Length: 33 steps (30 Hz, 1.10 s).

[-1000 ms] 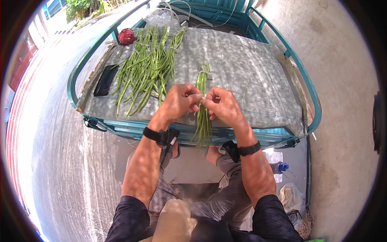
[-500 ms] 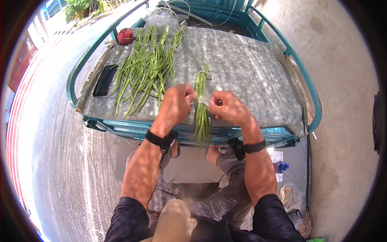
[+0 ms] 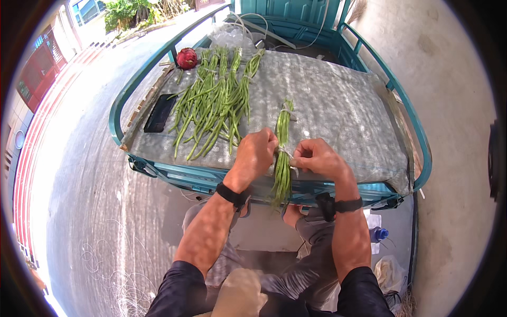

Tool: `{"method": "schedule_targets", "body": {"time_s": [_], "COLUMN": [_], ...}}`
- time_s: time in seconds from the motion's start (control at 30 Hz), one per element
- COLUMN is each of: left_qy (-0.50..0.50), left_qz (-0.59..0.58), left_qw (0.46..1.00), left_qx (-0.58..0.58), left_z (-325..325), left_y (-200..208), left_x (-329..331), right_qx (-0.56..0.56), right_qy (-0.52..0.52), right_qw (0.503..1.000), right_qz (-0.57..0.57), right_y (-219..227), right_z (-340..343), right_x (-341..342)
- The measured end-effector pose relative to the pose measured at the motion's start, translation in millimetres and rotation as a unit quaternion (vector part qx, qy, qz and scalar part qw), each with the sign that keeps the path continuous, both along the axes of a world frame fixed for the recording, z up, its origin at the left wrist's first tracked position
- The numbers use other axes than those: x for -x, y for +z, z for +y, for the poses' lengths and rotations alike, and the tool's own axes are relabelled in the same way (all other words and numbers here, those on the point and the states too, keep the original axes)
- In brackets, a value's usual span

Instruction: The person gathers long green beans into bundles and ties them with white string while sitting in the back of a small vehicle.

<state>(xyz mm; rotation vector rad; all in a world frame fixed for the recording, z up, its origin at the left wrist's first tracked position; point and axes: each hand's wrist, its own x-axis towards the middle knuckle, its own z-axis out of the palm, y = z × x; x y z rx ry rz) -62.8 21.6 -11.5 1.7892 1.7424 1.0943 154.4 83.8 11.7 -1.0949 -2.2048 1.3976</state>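
Note:
A slim bundle of green beans (image 3: 282, 182) lies over the near edge of the grey cloth-covered bed, its lower ends hanging past the edge. One pale tie (image 3: 288, 111) circles it near the top. Around its middle runs a second pale strip (image 3: 284, 151), with my hands on either side. My left hand (image 3: 254, 156) is closed in a pinch against the left of the bundle at this strip. On the right, my right hand (image 3: 322, 159) pinches close to the strip's other side, with a pale end showing below the fingers. The fingertips partly hide the strip's ends.
Several tied bean bundles (image 3: 222, 100) lie to the left, beside a black phone (image 3: 159, 113) and a red dragon fruit (image 3: 186, 58). Clear plastic bags (image 3: 229, 36) sit behind them. Teal rails (image 3: 143, 79) border the cart bed. A blue-capped bottle (image 3: 378, 234) stands low at right.
The whole view has shifted, so the cart and beans appear lower and further right. Both hands remain at the bundle's middle strip, the fingers slightly repositioned.

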Motion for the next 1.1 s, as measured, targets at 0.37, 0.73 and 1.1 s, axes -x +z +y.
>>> {"method": "schedule_targets", "body": {"time_s": [0.37, 0.73, 1.1], "left_qy": [-0.012, -0.047, -0.077], "left_qz": [-0.168, -0.256, -0.331], "left_qw": [0.982, 0.958, 0.935], "left_qx": [0.089, 0.117, 0.1], "left_z": [-6, -7, -12], "left_y": [12, 3, 6], "left_x": [-5, -5, -6], "right_qx": [0.017, -0.05, 0.08], "right_qy": [-0.166, -0.244, -0.199], "right_qw": [0.985, 0.968, 0.975], "right_qz": [0.046, -0.026, 0.062], "right_y": [-4, -12, -9], "right_z": [-5, 11, 9], "right_x": [26, 41, 33]}}
